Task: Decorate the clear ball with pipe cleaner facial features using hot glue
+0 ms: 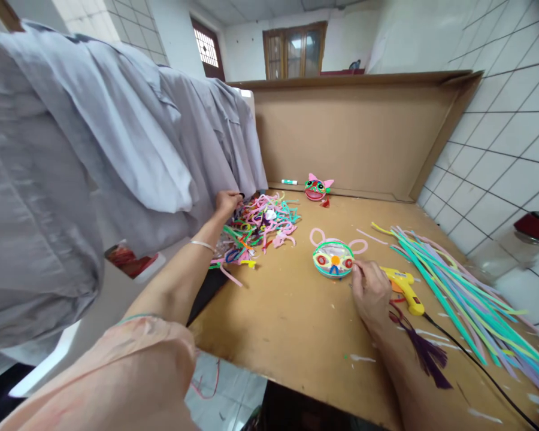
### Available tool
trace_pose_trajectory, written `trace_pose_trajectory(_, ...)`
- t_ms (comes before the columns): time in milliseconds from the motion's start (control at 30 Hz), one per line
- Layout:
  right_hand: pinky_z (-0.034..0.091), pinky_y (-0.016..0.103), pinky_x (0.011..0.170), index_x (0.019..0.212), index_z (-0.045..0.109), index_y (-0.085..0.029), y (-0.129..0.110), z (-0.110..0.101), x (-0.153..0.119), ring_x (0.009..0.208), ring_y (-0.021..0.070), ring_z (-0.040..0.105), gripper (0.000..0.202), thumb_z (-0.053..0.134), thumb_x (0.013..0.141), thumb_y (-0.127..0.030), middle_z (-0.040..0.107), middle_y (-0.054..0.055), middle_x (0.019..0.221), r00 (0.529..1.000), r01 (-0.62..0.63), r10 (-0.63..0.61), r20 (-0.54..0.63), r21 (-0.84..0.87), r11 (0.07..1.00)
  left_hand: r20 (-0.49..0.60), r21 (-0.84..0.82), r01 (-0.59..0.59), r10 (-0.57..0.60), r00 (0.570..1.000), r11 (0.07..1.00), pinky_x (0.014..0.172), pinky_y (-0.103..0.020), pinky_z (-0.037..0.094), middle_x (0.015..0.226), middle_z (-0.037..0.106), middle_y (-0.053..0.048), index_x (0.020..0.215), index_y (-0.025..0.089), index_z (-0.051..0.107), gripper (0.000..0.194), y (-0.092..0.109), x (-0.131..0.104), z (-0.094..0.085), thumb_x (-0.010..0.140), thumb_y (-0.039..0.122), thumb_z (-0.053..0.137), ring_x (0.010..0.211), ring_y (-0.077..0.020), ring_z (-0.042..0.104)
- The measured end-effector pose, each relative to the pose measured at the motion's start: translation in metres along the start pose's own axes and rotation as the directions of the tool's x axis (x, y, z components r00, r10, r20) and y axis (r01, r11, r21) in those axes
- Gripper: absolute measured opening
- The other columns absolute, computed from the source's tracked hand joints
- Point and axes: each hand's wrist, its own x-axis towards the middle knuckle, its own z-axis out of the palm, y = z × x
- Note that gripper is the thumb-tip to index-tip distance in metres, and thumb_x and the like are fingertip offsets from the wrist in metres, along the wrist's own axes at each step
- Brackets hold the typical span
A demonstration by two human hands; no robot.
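Head view shows the right hand (371,290) lying knuckles up on the brown cardboard tabletop (291,317), fingers curled loosely and fingertips touching the edge of a round, clear plastic mask-like craft (335,258) trimmed with green, pink, yellow and red fuzzy pipe cleaner, two pink loops standing up as ears; whether it pinches anything I cannot tell. Just beside that hand lies a yellow plastic glue gun (404,286) with a black cord, and a purple tassel (424,347) lies against the wrist. The left hand (228,202) reaches far forward, fingers bent down into a tangled heap of short, curled pipe cleaner scraps (260,227) in many colours. Long straight pastel pipe cleaners (467,293) fan out on the right. Near the cardboard back wall (354,137) stands a pink cat-faced craft (318,188). Grey draped cloth (94,161) hangs on the left, crowding the heap.
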Motion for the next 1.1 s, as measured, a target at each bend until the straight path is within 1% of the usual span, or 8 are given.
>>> trace_pose_trajectory(133,0.043,0.032,0.071,0.093,0.062,-0.018,-0.009,-0.003,0.001,0.076,0.0193,0.060,0.018,0.045,0.095,-0.024,0.067,0.007,0.082,1.000,-0.018,0.019,-0.006,0.089,0.996,-0.007,-0.252,-0.055,0.055,0.998,0.966,0.059,-0.022,0.050,0.064,0.066,-0.003,0.087,0.009,0.066,0.028,0.017,-0.059,0.001,0.073,0.034,0.065,0.056,-0.0100,0.059)
trace_pose_trajectory(200,0.045,0.032,0.073,0.095,0.061,-0.018,-0.018,-0.006,0.000,0.079,0.0198,0.061,0.018,0.045,0.095,-0.026,0.067,0.008,0.086,0.999,-0.034,0.031,0.025,0.172,0.984,0.137,-0.432,-0.095,0.170,0.976,0.897,0.055,-0.021,0.046,0.059,0.062,-0.001,0.073,0.011,0.065,0.026,0.020,-0.111,0.014,0.069,0.036,0.068,0.051,-0.0089,0.054)
trace_pose_trajectory(300,0.046,0.031,0.074,0.098,0.060,-0.019,-0.039,-0.010,-0.005,0.081,0.0190,0.061,0.021,0.043,0.095,-0.031,0.066,0.007,0.087,0.987,-0.019,-0.030,0.157,0.302,0.953,0.437,-0.558,-0.084,0.378,0.816,0.826,0.051,-0.021,0.041,0.056,0.060,-0.001,0.067,0.013,0.063,0.030,0.019,-0.194,0.040,0.066,0.041,0.072,0.050,-0.0086,0.051)
trace_pose_trajectory(400,0.043,0.028,0.067,0.085,0.059,-0.020,-0.056,-0.010,-0.010,0.071,0.0165,0.057,0.026,0.040,0.097,-0.032,0.063,0.005,0.078,0.944,-0.024,-0.087,0.319,0.327,0.945,0.531,-0.599,-0.070,0.461,0.711,0.797,0.053,-0.021,0.039,0.059,0.058,0.000,0.066,0.014,0.063,0.034,0.014,-0.246,0.062,0.068,0.046,0.072,0.054,-0.0087,0.049)
trace_pose_trajectory(567,0.035,0.027,0.060,0.072,0.052,-0.022,-0.055,-0.008,-0.013,0.063,0.0151,0.051,0.033,0.031,0.098,-0.027,0.059,0.003,0.069,0.937,-0.055,-0.038,0.348,0.255,0.965,0.640,-0.645,0.112,0.453,0.621,0.756,0.057,-0.023,0.041,0.060,0.057,0.000,0.071,0.013,0.062,0.044,0.014,-0.254,0.088,0.066,0.055,0.072,0.055,-0.0092,0.050)
trace_pose_trajectory(767,0.027,0.027,0.055,0.063,0.041,-0.022,-0.041,-0.011,-0.009,0.053,0.0125,0.039,0.036,0.036,0.094,-0.039,0.043,-0.003,0.055,0.871,-0.308,0.142,0.471,0.298,0.903,0.543,-0.712,-0.041,0.587,0.601,0.701,0.065,-0.023,0.042,0.067,0.059,-0.001,0.074,0.012,0.065,0.037,0.011,-0.251,0.102,0.073,0.049,0.069,0.064,-0.0106,0.052)
trace_pose_trajectory(1000,0.022,0.023,0.049,0.064,0.044,-0.020,-0.049,-0.015,-0.006,0.049,0.0078,0.026,0.050,0.046,0.083,-0.067,0.034,-0.007,0.054,0.579,-0.773,0.184,0.794,0.463,0.434,0.664,-0.717,0.243,0.535,0.522,0.653,0.062,-0.023,0.043,0.064,0.062,-0.001,0.073,0.013,0.067,0.040,0.005,-0.253,0.085,0.068,0.052,0.075,0.059,-0.0095,0.053)
trace_pose_trajectory(1100,0.025,0.021,0.047,0.064,0.044,-0.020,-0.054,-0.015,-0.005,0.048,0.0069,0.030,0.051,0.057,0.076,-0.068,0.036,-0.007,0.055,0.523,-0.845,0.234,0.819,0.466,0.262,0.700,-0.706,0.369,0.516,0.494,0.604,0.062,-0.023,0.044,0.064,0.064,-0.002,0.075,0.012,0.067,0.042,0.006,-0.254,0.087,0.064,0.050,0.079,0.058,-0.0090,0.054)
